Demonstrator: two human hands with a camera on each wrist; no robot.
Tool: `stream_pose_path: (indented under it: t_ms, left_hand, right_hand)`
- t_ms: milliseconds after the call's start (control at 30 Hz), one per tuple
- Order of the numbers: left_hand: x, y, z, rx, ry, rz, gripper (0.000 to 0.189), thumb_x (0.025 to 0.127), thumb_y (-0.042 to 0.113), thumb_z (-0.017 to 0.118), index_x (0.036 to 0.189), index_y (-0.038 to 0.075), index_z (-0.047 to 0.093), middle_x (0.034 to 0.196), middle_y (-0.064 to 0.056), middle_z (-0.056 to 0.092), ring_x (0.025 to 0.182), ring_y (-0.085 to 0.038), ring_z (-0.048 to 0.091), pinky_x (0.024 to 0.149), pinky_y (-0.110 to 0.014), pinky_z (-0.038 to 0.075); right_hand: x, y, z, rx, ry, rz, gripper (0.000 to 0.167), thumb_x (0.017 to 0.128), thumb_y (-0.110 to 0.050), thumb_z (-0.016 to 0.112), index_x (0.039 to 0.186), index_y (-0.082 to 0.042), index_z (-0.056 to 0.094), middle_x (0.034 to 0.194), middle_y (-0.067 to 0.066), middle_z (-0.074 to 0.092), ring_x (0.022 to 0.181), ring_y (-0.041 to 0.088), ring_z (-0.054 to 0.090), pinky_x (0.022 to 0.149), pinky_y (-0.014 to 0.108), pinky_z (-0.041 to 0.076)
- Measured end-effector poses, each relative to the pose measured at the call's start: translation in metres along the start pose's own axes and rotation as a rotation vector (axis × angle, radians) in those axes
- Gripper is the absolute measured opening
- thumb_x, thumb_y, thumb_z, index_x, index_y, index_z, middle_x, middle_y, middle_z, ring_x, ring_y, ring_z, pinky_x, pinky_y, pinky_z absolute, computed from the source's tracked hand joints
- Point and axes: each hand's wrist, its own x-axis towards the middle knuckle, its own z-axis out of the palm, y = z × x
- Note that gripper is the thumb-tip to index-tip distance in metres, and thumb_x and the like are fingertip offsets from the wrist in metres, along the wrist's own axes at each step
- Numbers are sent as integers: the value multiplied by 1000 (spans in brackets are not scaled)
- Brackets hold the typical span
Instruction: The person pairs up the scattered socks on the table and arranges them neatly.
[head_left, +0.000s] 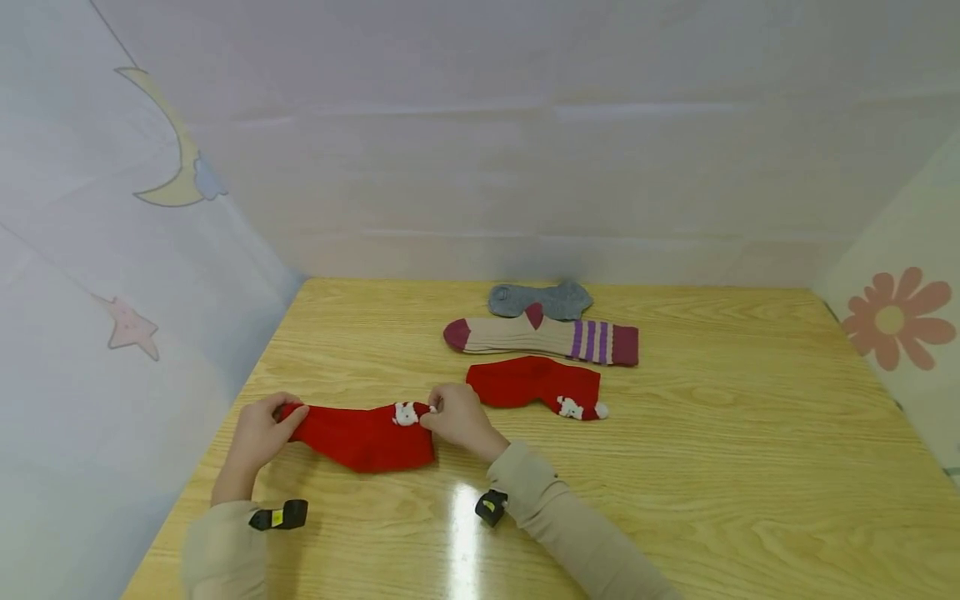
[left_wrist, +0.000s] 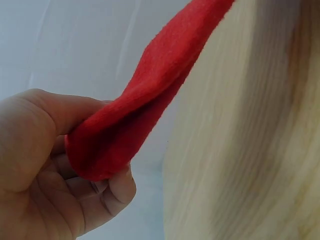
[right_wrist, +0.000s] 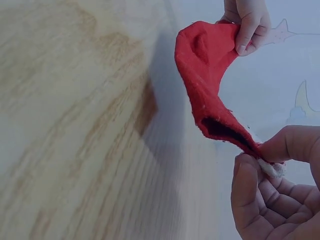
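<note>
Both hands hold one red sock (head_left: 367, 437) stretched sideways above the table at the left. My left hand (head_left: 258, 429) pinches its toe end between thumb and fingers, as the left wrist view also shows. At the cuff end, my right hand (head_left: 461, 421) pinches the edge beside a white figure with a red hat (head_left: 406, 414). The cuff opening (right_wrist: 225, 131) gapes a little in the right wrist view, and the sock hangs clear of the wood there. A matching red sock (head_left: 528, 382) lies flat just beyond the right hand.
Behind the second red sock lies a beige sock (head_left: 502, 336) with maroon ends and purple stripes. A grey sock (head_left: 536, 301) is at the table's back edge, touching the beige one. Patterned cloth walls (head_left: 525, 183) enclose the wooden table (head_left: 735, 433) at the back and sides.
</note>
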Motion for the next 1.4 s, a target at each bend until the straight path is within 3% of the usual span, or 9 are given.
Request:
stream_pose_path:
  t_ms: [200, 500, 967, 1233, 1400]
  left_hand:
    - [7, 8, -1, -8, 12, 23, 15, 88, 12, 59, 93, -2, 61, 74, -9, 59, 57, -16, 46, 48, -24, 40]
    - [16, 21, 2, -72, 18, 16, 17, 88, 12, 59, 95, -4, 60, 75, -13, 60, 49, -15, 50, 45, -26, 44]
    - [25, 29, 9, -167, -18, 8, 18, 90, 14, 57, 97, -2, 58, 91, -21, 58, 43, -17, 49, 42, -27, 44]
    - [31, 36, 18, -219, -31, 49, 17, 92, 16, 55, 97, -1, 55, 84, -20, 60, 48, -26, 55, 42, -26, 45]
    - [34, 41, 23, -222, -33, 67, 15, 91, 13, 55, 97, -1, 55, 77, -17, 59, 48, -22, 54, 45, -26, 46]
  right_hand:
    - [0, 0, -11, 34, 24, 20, 6, 74, -7, 66, 76, -4, 62, 56, -2, 47, 52, 11, 42, 47, 21, 33]
    - [2, 4, -22, 37, 47, 20, 15, 74, -8, 66, 88, 0, 68, 66, 1, 56, 61, 14, 48, 53, 23, 40]
    - [4, 13, -37, 42, 113, 31, 21, 76, -9, 66, 94, 1, 68, 70, 3, 59, 62, 14, 49, 53, 23, 41]
    - [1, 17, -48, 44, 158, 38, 21, 76, -8, 65, 94, 1, 69, 73, 5, 63, 62, 14, 51, 56, 24, 43]
    - [0, 21, -55, 48, 180, 25, 21, 75, -8, 64, 93, 2, 69, 65, 3, 59, 56, 12, 48, 52, 24, 42]
